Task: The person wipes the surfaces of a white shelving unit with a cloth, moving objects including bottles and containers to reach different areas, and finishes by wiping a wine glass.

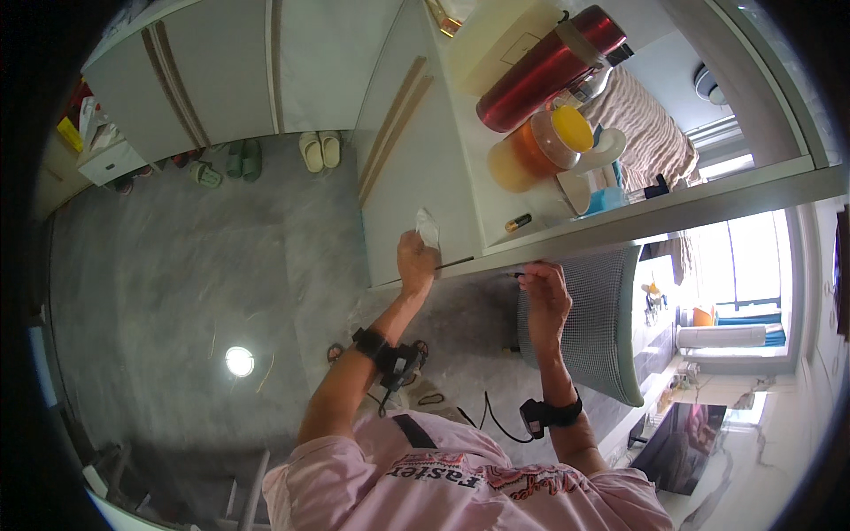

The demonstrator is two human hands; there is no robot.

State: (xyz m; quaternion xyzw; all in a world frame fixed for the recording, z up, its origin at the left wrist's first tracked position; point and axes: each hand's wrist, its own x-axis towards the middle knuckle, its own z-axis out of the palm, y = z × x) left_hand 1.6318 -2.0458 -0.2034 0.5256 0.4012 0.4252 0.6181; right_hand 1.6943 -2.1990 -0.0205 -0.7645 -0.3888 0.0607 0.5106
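Note:
My left hand (417,262) is closed around a crumpled white tissue or cloth (427,227) and a thin dark rod (455,263), whose far end points right along the edge of the white shelf. To its right, my right hand (546,291) pinches a small dark object (514,274) between the fingertips; its kind cannot be told. A battery (518,222) with a copper-coloured end lies on the white shelf (495,232), above my right hand. Both hands are at the shelf's near edge.
On the shelf stand a red metal flask (548,70), a jar with a yellow lid (541,149) and a blue-and-clear bottle (607,200). A grey fabric chair (591,325) is under my right hand. Slippers (320,151) lie by the cabinets (219,83). A black cable (495,421) hangs near my body.

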